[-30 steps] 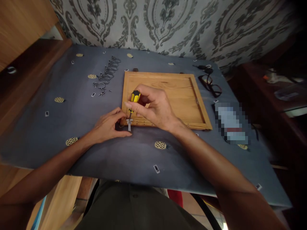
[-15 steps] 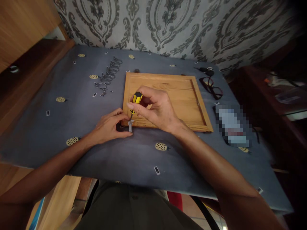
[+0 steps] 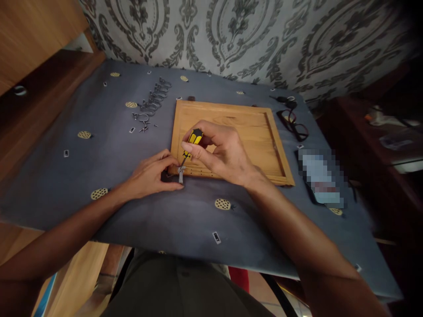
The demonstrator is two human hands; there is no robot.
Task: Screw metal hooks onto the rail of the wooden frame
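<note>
Screwdriver, Metal Hook and Framed Wooden Board, at Near Left Corner

Item 1: screwdriver (image 3: 195, 136), yellow and black, tilted, its tip down at the hook. Grip: right hand (image 3: 228, 152), thumb and fingers pinching the handle. Judged light and stiff; ribbed handle likely sure in the fingers; best held there, in line with the shaft.

Item 2: metal hook (image 3: 181, 175), grey, at the board's near edge. Grip: left hand (image 3: 150, 174), thumb and forefinger curved about it; whether they pinch it cannot be told. Judged small, hard, smooth and apt to swivel; best steadied by its sides, clear of the tip.

Item 3: wooden board (image 3: 244, 141), raised rim, flat on the tablecloth (image 3: 165, 224). Judged rigid, moderately heavy, its wood open to scratches; best lifted by opposite rims.

Item 4: row of hooks (image 3: 153, 99), beyond the left hand; loose screws (image 3: 144, 128) nearby, easily scattered.
</note>
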